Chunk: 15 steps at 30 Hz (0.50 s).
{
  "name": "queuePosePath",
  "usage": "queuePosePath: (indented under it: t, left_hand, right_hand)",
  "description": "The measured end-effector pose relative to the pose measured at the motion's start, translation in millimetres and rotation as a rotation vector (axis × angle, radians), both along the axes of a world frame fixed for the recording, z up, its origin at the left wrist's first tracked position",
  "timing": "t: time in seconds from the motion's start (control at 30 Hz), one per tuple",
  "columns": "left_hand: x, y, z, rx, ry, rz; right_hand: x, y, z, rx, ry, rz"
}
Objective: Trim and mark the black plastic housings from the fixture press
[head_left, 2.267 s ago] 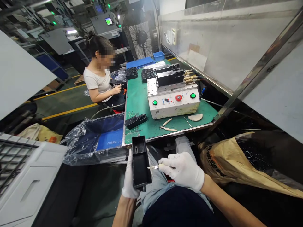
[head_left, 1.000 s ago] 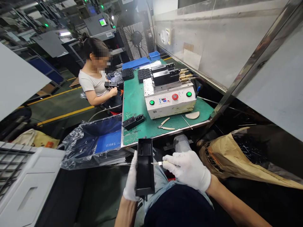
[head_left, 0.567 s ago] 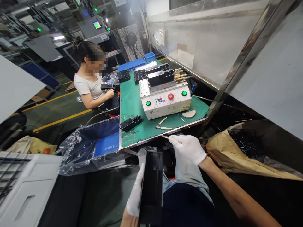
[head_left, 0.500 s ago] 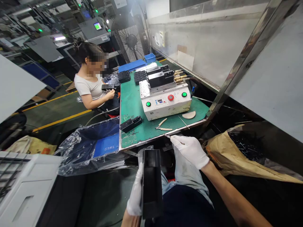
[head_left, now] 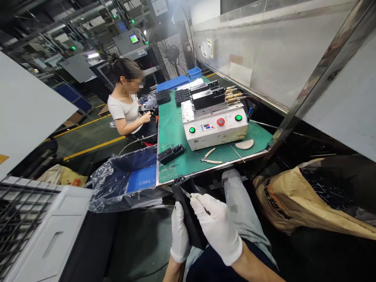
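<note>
My left hand (head_left: 179,235), in a white glove, is shut around a long black plastic housing (head_left: 188,211), which tilts up towards the bench edge. My right hand (head_left: 216,227), also gloved, pinches a small craft knife (head_left: 187,194) with a slim metal blade. The blade lies against the housing's upper end. Most of the knife's handle is hidden by my fingers, and the housing's far side is out of sight. My thighs in blue jeans lie just below and to the right of both hands.
A green-matted bench (head_left: 176,168) holds a white machine (head_left: 214,131), pliers (head_left: 211,157) and a black housing (head_left: 170,154). A plastic-lined bin (head_left: 126,176) stands left, and a paper sack of black scraps (head_left: 305,196) right. A co-worker (head_left: 126,107) sits beyond.
My right hand has come back from near the bench edge to the housing, bringing the blade against its upper end. The housing has swung from upright to a slanted position. The head view has shifted.
</note>
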<state>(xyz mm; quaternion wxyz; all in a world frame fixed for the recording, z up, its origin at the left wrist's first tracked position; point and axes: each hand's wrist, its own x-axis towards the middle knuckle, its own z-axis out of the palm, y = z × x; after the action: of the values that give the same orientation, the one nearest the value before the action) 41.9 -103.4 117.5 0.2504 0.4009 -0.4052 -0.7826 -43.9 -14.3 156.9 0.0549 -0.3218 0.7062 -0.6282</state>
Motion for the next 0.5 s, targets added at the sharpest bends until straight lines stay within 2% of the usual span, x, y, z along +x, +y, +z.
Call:
queuePosePath:
  t: [0.13,0.5]
  left_hand:
    - [0.6,-0.3,0.0,-0.147,-0.042,-0.021]
    - [4.4,-2.4,-7.5,-0.244,-0.066,-0.028]
  right_hand:
    - [0.3,0.3,1.0,0.000,0.011,-0.012]
    - [2.2,-1.9,-7.5,0.068,0.010,-0.005]
